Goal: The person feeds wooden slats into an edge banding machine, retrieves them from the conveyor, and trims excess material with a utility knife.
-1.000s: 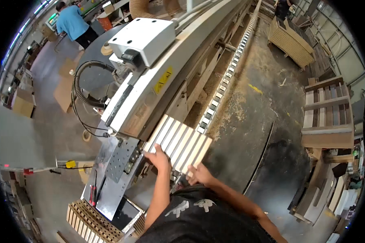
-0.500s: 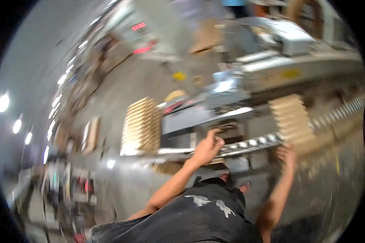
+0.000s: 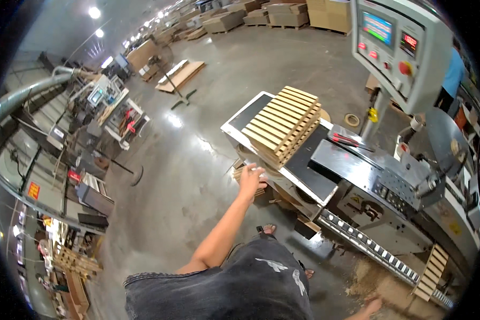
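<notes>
My left hand point(image 3: 252, 183) is in the air beside the near edge of a black-topped table point(image 3: 234, 124), its fingers loosely bent and apart, with nothing plainly held. On that table lies a stack of ribbed light-brown panels point(image 3: 282, 125). My right hand point(image 3: 372, 307) shows only partly at the lower edge, blurred, so its fingers cannot be read. Nearest to it, on the roller track point(image 3: 370, 248), is a single ribbed panel point(image 3: 432, 272), apart from the hand.
A control panel point(image 3: 394, 48) on a post rises over the metal machine bed point(image 3: 352, 162) at the right. A red-handled cutter point(image 3: 344, 138) lies there. Sawdust point(image 3: 368, 277) covers floor by the track. Flat boards point(image 3: 181, 74) and a thin stand point(image 3: 182, 100) are farther off.
The view has swung left, so the panel stack and control panel appear farther right. My left hand is now beside the table edge; my right hand has dropped to the lower edge of view.
</notes>
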